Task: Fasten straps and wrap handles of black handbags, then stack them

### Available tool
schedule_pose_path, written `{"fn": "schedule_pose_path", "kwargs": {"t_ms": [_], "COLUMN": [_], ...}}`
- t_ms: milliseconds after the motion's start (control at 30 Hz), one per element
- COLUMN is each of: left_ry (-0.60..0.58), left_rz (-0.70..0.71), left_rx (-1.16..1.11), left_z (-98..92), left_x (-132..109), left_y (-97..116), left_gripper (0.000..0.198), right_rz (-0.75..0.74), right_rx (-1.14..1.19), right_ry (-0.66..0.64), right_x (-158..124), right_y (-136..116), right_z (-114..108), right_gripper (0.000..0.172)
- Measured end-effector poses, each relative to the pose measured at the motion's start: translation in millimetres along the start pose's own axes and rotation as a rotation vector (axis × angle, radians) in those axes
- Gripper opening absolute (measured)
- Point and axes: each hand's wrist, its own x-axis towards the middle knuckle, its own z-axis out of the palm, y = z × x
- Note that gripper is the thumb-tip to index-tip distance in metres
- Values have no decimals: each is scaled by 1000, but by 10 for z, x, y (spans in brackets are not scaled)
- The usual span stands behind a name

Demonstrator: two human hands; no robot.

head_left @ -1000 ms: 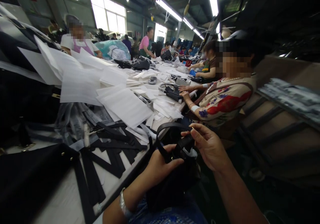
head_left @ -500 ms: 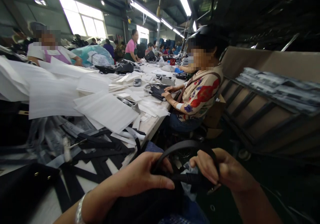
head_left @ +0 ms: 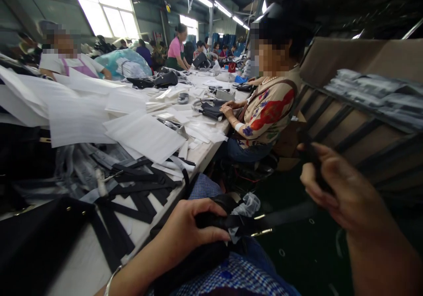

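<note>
My left hand (head_left: 188, 227) is closed around a black strap (head_left: 239, 223) above my lap, thumb and fingers pinching it from both sides. A gold-coloured buckle (head_left: 261, 233) sits on the strap just right of that grip. From the buckle the band runs right, blurred, toward my right hand (head_left: 346, 190), which is raised and curled around a dark strap end. Clear plastic film (head_left: 247, 205) clings beside the buckle. Beneath my left hand lies a black bag (head_left: 194, 260), partly hidden by my forearm.
Loose black straps (head_left: 142, 186) and white foam sheets (head_left: 145, 135) cover the table at left. A black piece with gold studs (head_left: 49, 238) lies at the near left. A co-worker (head_left: 264, 115) sits ahead, handling a dark bag. A slatted rack (head_left: 333, 124) stands at right.
My right hand has moved up and right, away from my left hand, drawing the strap from a loop into a straighter line. The gold buckle now shows. My left hand keeps its grip.
</note>
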Motion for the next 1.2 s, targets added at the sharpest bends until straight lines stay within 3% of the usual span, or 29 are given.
{"fn": "schedule_pose_path", "kwargs": {"t_ms": [67,133,200,500,733,900,1200], "left_ry": [64,129,167,161,178,218,199], "left_rz": [83,109,82,34,74,112,69], "left_rx": [26,41,47,15,57,113,73], "left_z": [41,80,110,153,200,234,216], "left_x": [-47,-81,-103,-112,-121,-105,-158], "left_y": [6,-3,-16,-18,-31,-25,-5], "left_gripper": [35,39,36,35,39,41,38], "right_rz": [92,120,145,292,156,142,465], "right_rx": [-309,-542,-663,-721,-785,-863,-486], "right_ry": [-249,-467,-576,-744,-830,-805,-947], "right_x": [-132,-211,-229,-57,-9,-16,69], "right_y": [44,83,109,48,-4,-31,278], "right_z": [146,297,412,481,653,743,675], "right_gripper": [31,37,40,40,38,36,42]}}
